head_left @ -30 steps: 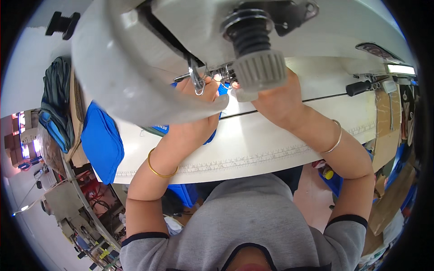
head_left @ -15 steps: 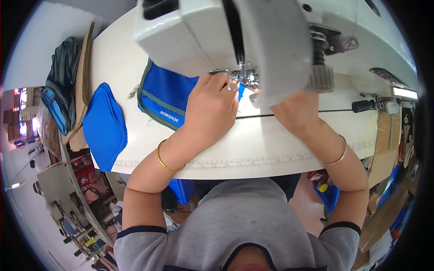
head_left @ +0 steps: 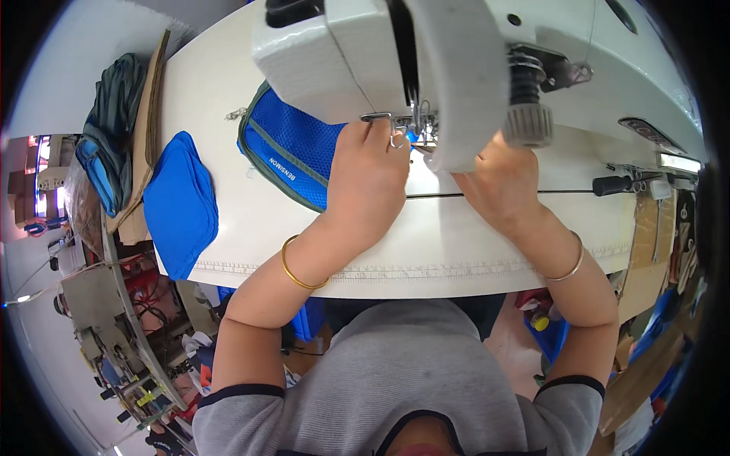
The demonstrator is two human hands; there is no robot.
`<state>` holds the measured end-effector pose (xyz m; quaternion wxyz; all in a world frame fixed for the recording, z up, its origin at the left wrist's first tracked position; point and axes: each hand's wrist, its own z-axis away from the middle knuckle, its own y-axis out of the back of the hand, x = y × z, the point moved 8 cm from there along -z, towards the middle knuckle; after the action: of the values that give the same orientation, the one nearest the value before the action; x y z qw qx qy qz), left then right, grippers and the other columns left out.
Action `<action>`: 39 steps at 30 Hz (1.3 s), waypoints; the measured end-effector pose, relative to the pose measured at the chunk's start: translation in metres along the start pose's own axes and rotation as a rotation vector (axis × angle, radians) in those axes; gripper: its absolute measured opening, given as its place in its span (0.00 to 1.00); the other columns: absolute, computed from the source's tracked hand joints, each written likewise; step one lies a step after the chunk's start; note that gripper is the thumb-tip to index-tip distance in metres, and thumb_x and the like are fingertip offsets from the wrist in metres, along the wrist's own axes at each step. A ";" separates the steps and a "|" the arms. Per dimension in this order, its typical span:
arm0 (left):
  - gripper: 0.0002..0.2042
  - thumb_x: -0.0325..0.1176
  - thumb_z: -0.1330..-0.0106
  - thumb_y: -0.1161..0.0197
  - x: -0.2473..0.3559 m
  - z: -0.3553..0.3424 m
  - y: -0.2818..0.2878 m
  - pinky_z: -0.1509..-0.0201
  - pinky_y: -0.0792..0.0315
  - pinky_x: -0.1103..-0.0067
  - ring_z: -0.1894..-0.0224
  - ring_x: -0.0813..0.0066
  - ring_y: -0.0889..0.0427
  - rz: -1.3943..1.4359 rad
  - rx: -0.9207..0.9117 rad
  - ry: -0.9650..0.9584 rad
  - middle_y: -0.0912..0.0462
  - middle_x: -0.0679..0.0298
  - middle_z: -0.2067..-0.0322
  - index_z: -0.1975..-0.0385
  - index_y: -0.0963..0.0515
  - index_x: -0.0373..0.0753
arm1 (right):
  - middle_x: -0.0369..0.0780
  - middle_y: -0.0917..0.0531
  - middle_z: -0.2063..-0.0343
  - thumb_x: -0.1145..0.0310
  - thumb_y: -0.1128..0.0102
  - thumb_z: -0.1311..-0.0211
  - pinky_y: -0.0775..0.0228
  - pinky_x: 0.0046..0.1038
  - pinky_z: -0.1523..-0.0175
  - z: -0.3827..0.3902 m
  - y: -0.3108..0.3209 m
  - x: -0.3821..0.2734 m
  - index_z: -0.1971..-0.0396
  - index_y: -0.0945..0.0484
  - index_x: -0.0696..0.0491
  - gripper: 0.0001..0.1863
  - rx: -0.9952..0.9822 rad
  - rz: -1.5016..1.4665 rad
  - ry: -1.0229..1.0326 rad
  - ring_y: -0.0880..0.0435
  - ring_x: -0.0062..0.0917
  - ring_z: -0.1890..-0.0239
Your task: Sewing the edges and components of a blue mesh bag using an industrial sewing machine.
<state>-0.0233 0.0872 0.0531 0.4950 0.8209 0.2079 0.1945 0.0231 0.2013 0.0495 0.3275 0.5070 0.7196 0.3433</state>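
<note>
At the needle and presser foot (head_left: 418,121) of a white sewing machine (head_left: 464,83), my left hand (head_left: 365,182) has bent fingers on a blue mesh pouch (head_left: 289,148) with grey-green edging, lying flat to the left beneath the machine head. My right hand (head_left: 498,182) is just right of the needle, fingers curled, their tips partly hidden by the machine's pale front piece, so what they grip is unclear. A stack of blue fabric pieces (head_left: 179,205) lies at the left of the white table (head_left: 456,243).
Folded grey-green and blue bags (head_left: 110,129) rest on cardboard (head_left: 148,137) at the left. A black-handled tool (head_left: 612,185) sits at the right. A blue bin (head_left: 546,334) is below the table's right side. Another person (head_left: 160,441) shows at the bottom left, near shelving.
The view has shifted, so the machine head appears higher and more of the pouch shows than a second ago. Both my hands remain at the needle area, with only slight movement.
</note>
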 end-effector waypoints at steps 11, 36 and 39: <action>0.13 0.16 0.47 0.36 -0.012 0.005 -0.003 0.58 0.31 0.62 0.61 0.47 0.24 0.207 0.010 0.043 0.24 0.48 0.70 0.61 0.19 0.31 | 0.31 0.27 0.77 0.61 0.31 0.50 0.30 0.27 0.70 0.000 -0.001 0.002 0.72 0.23 0.46 0.10 -0.022 -0.004 -0.003 0.24 0.22 0.72; 0.09 0.15 0.53 0.41 -0.006 0.005 -0.004 0.57 0.33 0.70 0.62 0.59 0.28 0.189 0.009 0.063 0.26 0.57 0.68 0.70 0.21 0.29 | 0.32 0.22 0.73 0.64 0.28 0.56 0.27 0.27 0.68 -0.002 0.003 0.007 0.70 0.22 0.47 0.13 0.000 -0.048 0.023 0.20 0.24 0.68; 0.10 0.15 0.53 0.41 -0.005 0.004 -0.006 0.56 0.33 0.70 0.62 0.58 0.28 0.163 -0.001 0.069 0.26 0.56 0.67 0.69 0.21 0.29 | 0.32 0.22 0.72 0.64 0.28 0.56 0.27 0.27 0.68 -0.001 0.003 0.008 0.70 0.22 0.47 0.13 -0.012 -0.032 0.018 0.20 0.23 0.68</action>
<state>-0.0265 0.0838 0.0458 0.4704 0.8277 0.1573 0.2625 0.0214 0.2093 0.0513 0.3295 0.4904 0.7283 0.3470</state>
